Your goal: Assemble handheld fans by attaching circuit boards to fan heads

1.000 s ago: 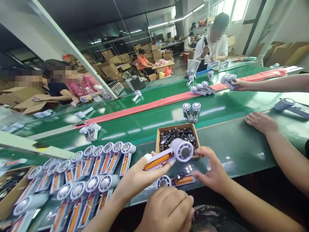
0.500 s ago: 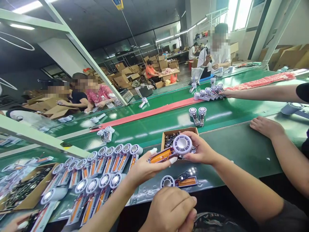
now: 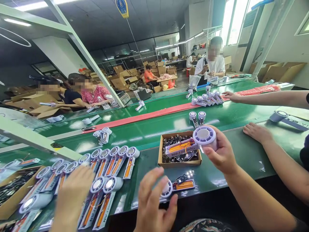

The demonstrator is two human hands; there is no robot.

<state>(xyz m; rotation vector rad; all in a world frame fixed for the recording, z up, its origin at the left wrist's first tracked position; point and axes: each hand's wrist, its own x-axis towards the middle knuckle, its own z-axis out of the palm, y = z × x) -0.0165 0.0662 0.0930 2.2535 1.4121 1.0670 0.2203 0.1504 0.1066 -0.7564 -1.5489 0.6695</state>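
Observation:
My right hand [image 3: 223, 156] is closed round the round head of a lilac handheld fan [image 3: 204, 135], raised in front of me. Its handle lies open to view, with an orange strip and thin wires inside, and points left over a cardboard box [image 3: 180, 165] of small black circuit boards. My left hand [image 3: 154, 203], low in the middle, has its fingers spread and holds nothing. Behind its fingers another handheld fan [image 3: 184, 185] lies on the table, head partly hidden, with a lit circuit board [image 3: 184, 177] on its open handle.
At left, rows of open-handled fans [image 3: 106, 180] stand under a co-worker's blurred hand [image 3: 76, 190]. Another cardboard box [image 3: 20, 201] is beyond. At right a co-worker's hand [image 3: 258, 132] rests on the table edge. Fans sit along the green conveyor [image 3: 145, 129] with red cloth [image 3: 145, 115].
The left co-worker's hand let go of the fan's handle and drew back left. My right hand moved right with the fan. My left hand opened from a fist and shifted left.

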